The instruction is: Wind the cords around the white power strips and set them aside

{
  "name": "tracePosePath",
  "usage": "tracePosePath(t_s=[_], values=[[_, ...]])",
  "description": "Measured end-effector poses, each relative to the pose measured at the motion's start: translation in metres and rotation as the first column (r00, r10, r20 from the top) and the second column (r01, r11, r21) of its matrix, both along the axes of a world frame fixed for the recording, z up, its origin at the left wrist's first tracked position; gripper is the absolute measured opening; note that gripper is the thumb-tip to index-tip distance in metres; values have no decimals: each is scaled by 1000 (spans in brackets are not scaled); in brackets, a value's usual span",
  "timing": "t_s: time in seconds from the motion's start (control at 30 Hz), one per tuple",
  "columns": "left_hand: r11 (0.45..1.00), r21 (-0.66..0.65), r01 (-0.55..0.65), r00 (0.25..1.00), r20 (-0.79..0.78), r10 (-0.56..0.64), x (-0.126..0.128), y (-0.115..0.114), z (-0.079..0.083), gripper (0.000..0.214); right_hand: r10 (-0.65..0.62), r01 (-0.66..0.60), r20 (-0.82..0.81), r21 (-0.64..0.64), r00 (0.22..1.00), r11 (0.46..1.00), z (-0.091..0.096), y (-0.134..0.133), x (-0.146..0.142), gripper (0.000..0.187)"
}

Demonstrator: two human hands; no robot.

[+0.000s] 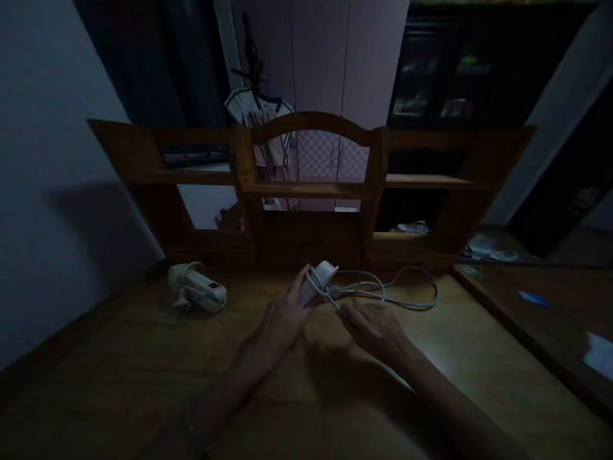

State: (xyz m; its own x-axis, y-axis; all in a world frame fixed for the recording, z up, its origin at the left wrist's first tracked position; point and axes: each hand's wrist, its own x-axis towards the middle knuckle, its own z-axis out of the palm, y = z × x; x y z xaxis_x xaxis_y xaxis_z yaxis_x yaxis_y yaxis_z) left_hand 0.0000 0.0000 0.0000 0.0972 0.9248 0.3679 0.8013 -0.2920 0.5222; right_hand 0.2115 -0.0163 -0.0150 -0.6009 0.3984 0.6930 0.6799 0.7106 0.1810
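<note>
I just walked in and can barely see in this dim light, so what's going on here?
A person is handling a pale block with a cord at a wooden desk. The left hand grips the pale block, with part of the cord crossing it. The right hand pinches the cord close by, and slack loops out beyond that hand. Another pale block with a cord lies off to the left, in front of the shelf unit.

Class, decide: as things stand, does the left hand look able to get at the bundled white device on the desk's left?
Probably not without letting go first: the left hand is taken up with another pale device, a cord looped across it. The bundled white device itself looks near enough.
</note>
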Motion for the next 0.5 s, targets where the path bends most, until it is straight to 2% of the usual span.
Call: tracePosePath(t_s=[0.23, 0.37, 0.5], values=[[987, 114, 112, 983, -156, -93, 2, -10, -4, 97, 10, -6, 73, -65, 997, 998, -8, 2, 5, 10], [984, 147, 101, 962, -268, -58, 2, -6, -14, 84, 32, -25, 120, -64, 992, 998, -11, 3, 4, 16], [983, 142, 119, 920, -389, -55, 4, -4, -24, 72, 64, -44, 188, -112, 980, 993, -10, 0, 0, 13]])
